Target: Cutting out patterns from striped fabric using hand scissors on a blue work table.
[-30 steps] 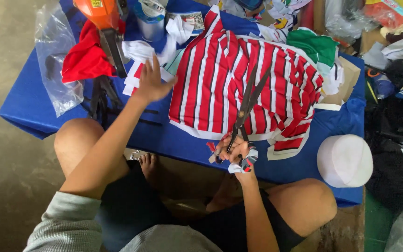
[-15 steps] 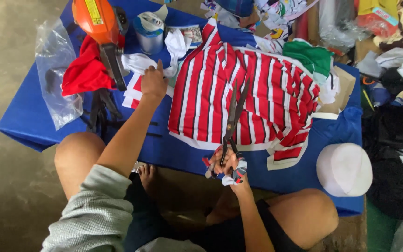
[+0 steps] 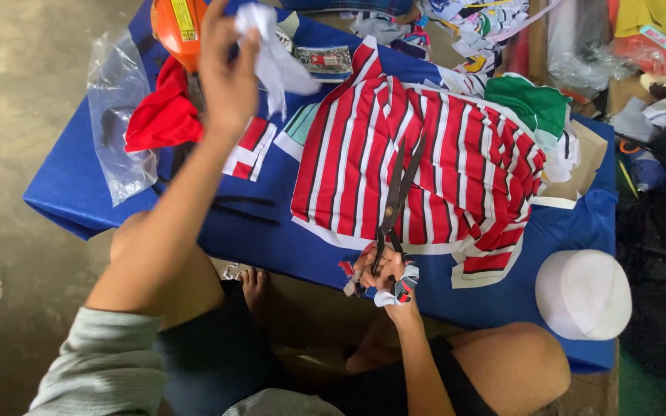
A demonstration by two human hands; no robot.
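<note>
- Clear plastic bag (image 3: 121,115), crinkled and glossy, hangs over the edge of the blue table (image 3: 572,223) at 9 o'clock; its contents cannot be made out.
- Orange hard-shelled object (image 3: 173,27) at 11 o'clock is cut off by the top edge and partly hidden behind the raised arm. Red cloth (image 3: 156,115) lies crumpled just below it.
- Left hand (image 3: 225,69) is raised at 11 o'clock, fingers pinching a limp white fabric scrap (image 3: 271,58) (thumb side faces away, so the contact itself is hidden).
- Red-and-white striped fabric (image 3: 441,162), soft and rumpled, is spread at the table centre.
- Scissors (image 3: 395,196), dark metal with long blades, lie on the stripes pointing to 12 o'clock. The handles are covered by the right hand (image 3: 379,273) at 6 o'clock, fingers closed round them; patterned cloth wraps on the fingers hide the loops.
- Green cloth (image 3: 533,104) at 1 o'clock is half buried under scraps.
- White cap (image 3: 583,293), smooth and domed, sits at 4 o'clock.
</note>
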